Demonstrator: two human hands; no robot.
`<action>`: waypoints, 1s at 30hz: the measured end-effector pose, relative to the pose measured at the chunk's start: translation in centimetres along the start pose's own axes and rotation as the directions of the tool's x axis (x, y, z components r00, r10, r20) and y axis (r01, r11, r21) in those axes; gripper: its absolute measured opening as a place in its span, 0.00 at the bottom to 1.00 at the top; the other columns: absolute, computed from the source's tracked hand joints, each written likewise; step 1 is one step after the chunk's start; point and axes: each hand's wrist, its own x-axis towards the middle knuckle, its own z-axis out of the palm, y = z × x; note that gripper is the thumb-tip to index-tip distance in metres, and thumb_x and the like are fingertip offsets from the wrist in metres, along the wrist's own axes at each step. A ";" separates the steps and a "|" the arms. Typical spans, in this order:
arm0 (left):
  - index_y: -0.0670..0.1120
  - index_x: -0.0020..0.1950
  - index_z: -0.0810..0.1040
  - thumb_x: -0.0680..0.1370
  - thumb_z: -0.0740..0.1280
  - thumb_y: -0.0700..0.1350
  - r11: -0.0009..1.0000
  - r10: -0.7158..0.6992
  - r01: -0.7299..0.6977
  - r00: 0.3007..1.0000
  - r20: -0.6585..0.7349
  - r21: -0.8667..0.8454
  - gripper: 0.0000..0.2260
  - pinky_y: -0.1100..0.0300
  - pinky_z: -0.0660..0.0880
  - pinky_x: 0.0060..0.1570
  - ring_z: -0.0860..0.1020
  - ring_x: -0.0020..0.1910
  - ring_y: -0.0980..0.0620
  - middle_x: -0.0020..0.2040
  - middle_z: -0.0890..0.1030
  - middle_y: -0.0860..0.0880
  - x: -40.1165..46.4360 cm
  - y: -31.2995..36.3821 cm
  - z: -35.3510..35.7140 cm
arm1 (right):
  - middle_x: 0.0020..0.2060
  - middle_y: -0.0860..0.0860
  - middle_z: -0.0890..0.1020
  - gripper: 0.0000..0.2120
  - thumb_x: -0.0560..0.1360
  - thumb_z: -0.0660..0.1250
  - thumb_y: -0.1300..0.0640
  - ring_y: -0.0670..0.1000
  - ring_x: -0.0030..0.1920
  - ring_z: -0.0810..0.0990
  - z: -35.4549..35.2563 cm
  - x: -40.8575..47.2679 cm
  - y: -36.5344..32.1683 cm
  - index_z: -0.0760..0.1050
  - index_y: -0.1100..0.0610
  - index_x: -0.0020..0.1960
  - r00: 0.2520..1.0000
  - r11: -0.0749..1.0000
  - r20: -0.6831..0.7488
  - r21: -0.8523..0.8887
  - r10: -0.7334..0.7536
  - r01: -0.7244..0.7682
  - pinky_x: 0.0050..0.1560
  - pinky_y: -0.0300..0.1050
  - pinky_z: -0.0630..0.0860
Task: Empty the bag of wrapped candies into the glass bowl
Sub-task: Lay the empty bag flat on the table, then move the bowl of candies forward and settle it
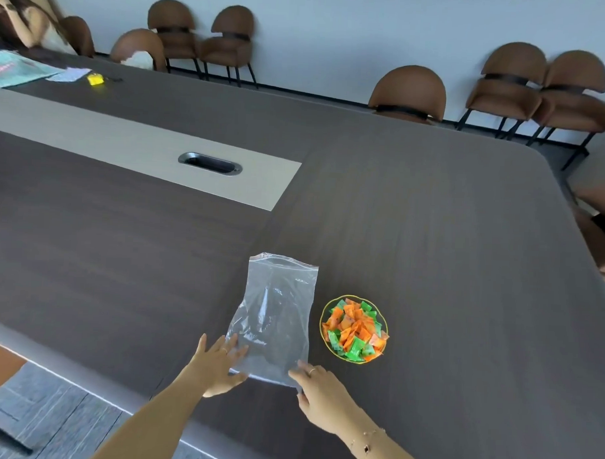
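Observation:
A clear zip bag (277,317) lies flat on the dark table (431,234), and I see no candies in it. Its zip end points away from me. To its right stands a small glass bowl (322,328) with a gold rim, heaped with orange and green wrapped candies (354,329). My left hand (221,364) rests with spread fingers on the bag's near left corner. My right hand (318,389) pinches the bag's near right corner between thumb and fingers.
A metal cable port (210,163) sits in the table's light strip. Papers (18,70) and a yellow object (95,79) lie at the far left, near a seated person (23,24). Brown chairs (407,94) line the wall. The table's near edge runs at lower left.

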 end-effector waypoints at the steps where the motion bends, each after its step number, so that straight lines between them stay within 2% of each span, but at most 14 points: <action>1: 0.54 0.79 0.43 0.81 0.47 0.61 1.000 -0.009 0.009 1.000 -0.018 0.004 0.29 0.38 0.38 0.75 0.44 0.79 0.46 0.80 0.42 0.48 0.0 -0.1 -0.3 | 0.73 0.53 0.65 0.21 0.79 0.58 0.58 0.56 0.69 0.69 -0.7 -0.5 0.7 0.64 0.53 0.71 0.999 0.999 -0.036 0.047 0.014 -0.012 0.69 0.52 0.67; 4: 0.54 0.79 0.46 0.82 0.49 0.60 1.000 -0.014 0.013 0.996 -0.084 -0.012 0.28 0.40 0.41 0.76 0.47 0.79 0.47 0.81 0.47 0.48 0.1 0.3 -2.2 | 0.70 0.49 0.71 0.18 0.79 0.58 0.58 0.50 0.66 0.72 -3.5 -2.3 4.0 0.69 0.52 0.69 0.983 0.983 -0.132 0.148 0.124 -0.105 0.66 0.45 0.71; 7: 0.53 0.78 0.54 0.82 0.53 0.55 0.995 0.060 -0.074 0.979 -0.197 -0.062 0.24 0.49 0.52 0.76 0.56 0.77 0.49 0.79 0.57 0.49 0.8 1.6 -5.5 | 0.62 0.49 0.77 0.15 0.79 0.58 0.58 0.49 0.58 0.77 -5.7 -3.8 8.7 0.72 0.52 0.65 0.950 0.966 -0.179 0.092 0.255 -0.242 0.58 0.42 0.75; 11: 0.51 0.74 0.63 0.82 0.57 0.45 0.964 0.179 -0.234 0.920 -0.350 -0.123 0.20 0.51 0.70 0.65 0.73 0.66 0.46 0.69 0.73 0.46 2.6 5.8 -8.6 | 0.60 0.50 0.78 0.15 0.79 0.58 0.60 0.49 0.59 0.77 -6.8 -5.0 13.6 0.73 0.53 0.65 0.887 0.909 -0.200 0.111 0.417 -0.403 0.59 0.43 0.75; 16: 0.47 0.75 0.62 0.82 0.57 0.45 0.939 0.168 -0.274 0.894 -0.415 -0.210 0.20 0.50 0.74 0.59 0.77 0.60 0.44 0.63 0.77 0.44 5.3 11.9 -9.7 | 0.59 0.52 0.79 0.15 0.80 0.57 0.58 0.50 0.58 0.79 -5.9 -4.4 15.7 0.71 0.55 0.66 0.820 0.824 -0.141 0.228 0.555 -0.518 0.56 0.44 0.76; 21: 0.44 0.77 0.56 0.82 0.58 0.45 0.950 0.020 -0.135 0.926 -0.376 -0.282 0.24 0.48 0.76 0.58 0.78 0.60 0.42 0.64 0.76 0.41 8.0 14.2 -9.0 | 0.60 0.53 0.79 0.16 0.80 0.57 0.55 0.52 0.59 0.79 -4.7 -2.9 16.0 0.68 0.55 0.68 0.806 0.777 -0.067 0.325 0.588 -0.540 0.57 0.46 0.77; 24: 0.44 0.78 0.53 0.82 0.58 0.46 0.945 -0.012 -0.100 0.941 -0.339 -0.312 0.26 0.48 0.75 0.58 0.77 0.61 0.41 0.64 0.76 0.41 9.0 14.8 -8.6 | 0.60 0.53 0.79 0.17 0.80 0.58 0.54 0.53 0.59 0.79 -4.2 -2.0 16.2 0.67 0.55 0.69 0.804 0.754 -0.033 0.370 0.594 -0.542 0.57 0.49 0.77; 27: 0.43 0.77 0.55 0.82 0.59 0.47 0.928 -0.035 -0.084 0.950 -0.310 -0.364 0.25 0.47 0.77 0.58 0.79 0.59 0.42 0.61 0.78 0.41 9.9 15.1 -8.0 | 0.57 0.53 0.81 0.17 0.80 0.59 0.53 0.53 0.54 0.82 -3.8 -1.1 16.1 0.67 0.55 0.67 0.792 0.714 -0.004 0.435 0.611 -0.549 0.54 0.49 0.80; 30: 0.44 0.72 0.64 0.80 0.60 0.44 0.854 -0.114 -0.056 0.950 -0.291 -0.517 0.20 0.45 0.79 0.55 0.81 0.55 0.42 0.56 0.81 0.42 10.6 15.8 -7.7 | 0.53 0.53 0.83 0.15 0.78 0.60 0.52 0.53 0.50 0.82 -3.5 -0.1 16.1 0.70 0.55 0.64 0.748 0.608 0.033 0.560 0.663 -0.563 0.51 0.52 0.81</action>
